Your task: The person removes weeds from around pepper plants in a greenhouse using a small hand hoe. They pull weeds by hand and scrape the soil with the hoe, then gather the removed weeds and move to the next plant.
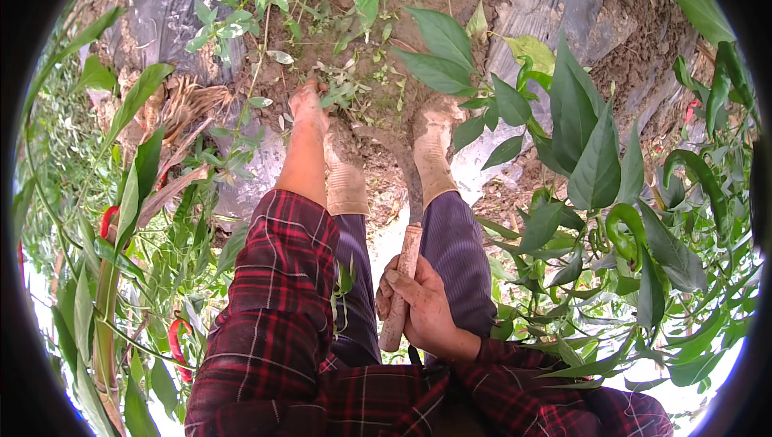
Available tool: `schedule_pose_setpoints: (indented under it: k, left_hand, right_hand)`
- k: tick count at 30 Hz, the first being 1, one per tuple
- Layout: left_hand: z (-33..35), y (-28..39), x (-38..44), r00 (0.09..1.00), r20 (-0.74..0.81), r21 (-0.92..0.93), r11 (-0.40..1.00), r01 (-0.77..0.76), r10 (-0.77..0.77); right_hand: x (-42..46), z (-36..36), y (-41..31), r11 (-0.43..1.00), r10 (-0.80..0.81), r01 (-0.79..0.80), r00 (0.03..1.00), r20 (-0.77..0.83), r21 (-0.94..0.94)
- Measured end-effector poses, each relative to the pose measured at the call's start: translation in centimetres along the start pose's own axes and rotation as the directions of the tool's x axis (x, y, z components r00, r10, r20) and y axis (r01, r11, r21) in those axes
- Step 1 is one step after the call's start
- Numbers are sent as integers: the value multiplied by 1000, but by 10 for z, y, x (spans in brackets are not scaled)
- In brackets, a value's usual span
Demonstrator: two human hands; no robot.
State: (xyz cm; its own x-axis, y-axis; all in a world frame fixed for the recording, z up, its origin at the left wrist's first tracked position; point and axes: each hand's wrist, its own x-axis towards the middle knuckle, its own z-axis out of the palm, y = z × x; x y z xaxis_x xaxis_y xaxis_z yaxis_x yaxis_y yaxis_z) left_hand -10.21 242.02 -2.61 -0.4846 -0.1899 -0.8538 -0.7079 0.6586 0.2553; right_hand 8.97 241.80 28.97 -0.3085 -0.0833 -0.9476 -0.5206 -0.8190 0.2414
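My right hand is closed around the wooden handle of a sickle. Its dark, soil-coated blade extends away from me between the boots and curves left. My left hand reaches down to the soil beside the left boot, its fingers at low green weeds. The fingertips are partly hidden, so whether they grip a stem is not clear. Both forearms come out of red plaid sleeves.
Muddy boots stand on the soil. Chili plants flank me, with green peppers on the right and a red pepper on the left. Torn plastic mulch film covers parts of the ground. Dry stalks lie at left.
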Motion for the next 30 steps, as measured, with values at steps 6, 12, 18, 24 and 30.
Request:
schedule_pose_setpoints:
  k: [6,12,18,24,30]
  left_hand:
    - [36,10,-14,987,-158,-75,997,-29,17]
    - [19,-10,56,885,359,925,-241,-294,297]
    - [-12,-30,50,910,203,586,700,-408,360]
    - [-42,-38,85,821,170,435,706,-559,545]
    - [-25,-16,1,845,307,618,583,-527,438]
  right_hand:
    - [1,-1,2,1000,-15,15,1000,-5,9]
    - [1,1,-2,1000,0,1,1000,-23,27]
    - [2,-1,-10,997,-53,51,998,-32,-54]
    - [53,-19,-44,776,-263,245,963,54,-581]
    - [114,-43,-56,572,-252,201,966,62,-795]
